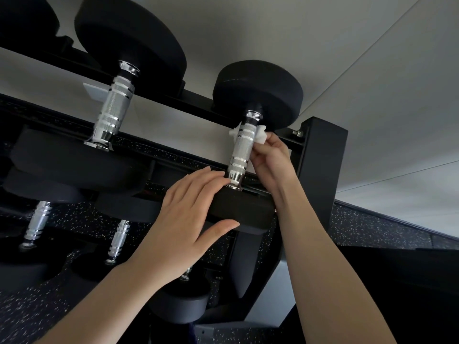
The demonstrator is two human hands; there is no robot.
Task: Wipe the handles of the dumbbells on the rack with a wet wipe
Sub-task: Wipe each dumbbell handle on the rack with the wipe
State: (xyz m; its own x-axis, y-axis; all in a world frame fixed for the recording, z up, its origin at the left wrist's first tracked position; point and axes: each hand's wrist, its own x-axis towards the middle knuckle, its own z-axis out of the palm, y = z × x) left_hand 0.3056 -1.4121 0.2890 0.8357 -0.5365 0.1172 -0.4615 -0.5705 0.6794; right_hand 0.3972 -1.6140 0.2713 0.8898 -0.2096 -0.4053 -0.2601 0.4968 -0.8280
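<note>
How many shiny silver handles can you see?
5. Top shelf: left handle and right handle with the wet wipe. Lower shelf: far-left handle, middle handle, and a sliver of handle lowest down. Others may be hidden.

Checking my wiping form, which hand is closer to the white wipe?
Right. The right hand pinches the wipe at the far end of the handle; the left hand rests on the near weight head.

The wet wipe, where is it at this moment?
In the head view, right of centre, the wet wipe is wrapped behind the upper end of the rightmost dumbbell's handle, pinched by the right hand, near the rack's end post.
</note>
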